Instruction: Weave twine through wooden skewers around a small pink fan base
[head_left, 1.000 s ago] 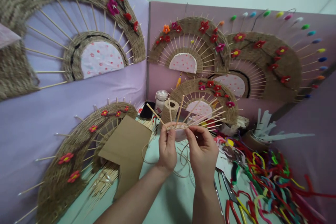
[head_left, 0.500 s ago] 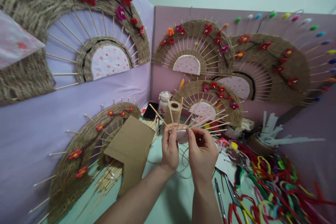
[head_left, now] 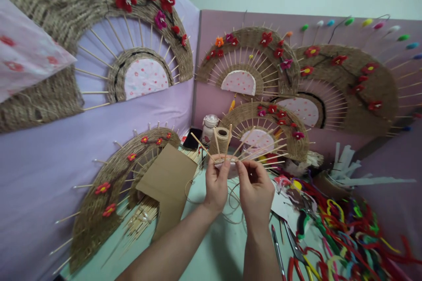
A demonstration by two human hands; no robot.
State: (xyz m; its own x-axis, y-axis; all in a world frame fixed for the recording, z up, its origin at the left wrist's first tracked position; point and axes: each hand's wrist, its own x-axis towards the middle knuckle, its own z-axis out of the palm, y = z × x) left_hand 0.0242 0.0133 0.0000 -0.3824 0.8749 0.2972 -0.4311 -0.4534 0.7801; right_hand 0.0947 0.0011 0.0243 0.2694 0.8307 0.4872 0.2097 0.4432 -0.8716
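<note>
1. The half-round workpiece (head_left: 231, 169) is held up over the table (head_left: 214, 250), centre of view, between both hands. Its pale cloth-like face is partly covered by fingers; a thin band of twine runs along the curved edge.
2. Slim round wooden sticks (head_left: 201, 145) are fanned out from that edge, spaced apart, unwoven toward the tips.
3. Left end is pinched by the left hand (head_left: 216, 184): thumb on the near face, fingers clamped behind. Right end is pinched by the right hand (head_left: 255, 186), thumb against bent index, other fingers curled.
4. Loose twine (head_left: 235, 222) is looped on the table below. Behind the sticks, a fibrous twine spool (head_left: 221, 141) is stood upright beside a lidded jar (head_left: 210, 128).
5. To the left: flat brown cardboard (head_left: 168, 184), partly laid over a thin stick bundle (head_left: 143, 219). A coarse woven arch (head_left: 99, 202) with red flowers is set just beside.
6. To the right: scissors (head_left: 293, 241), a pen (head_left: 277, 246), fuzzy multicoloured pipe cleaners (head_left: 346, 232) heaped in tangles.
7. Larger ribbed twine arches (head_left: 253, 37) are ranged against the pink panel (head_left: 224, 19).
</note>
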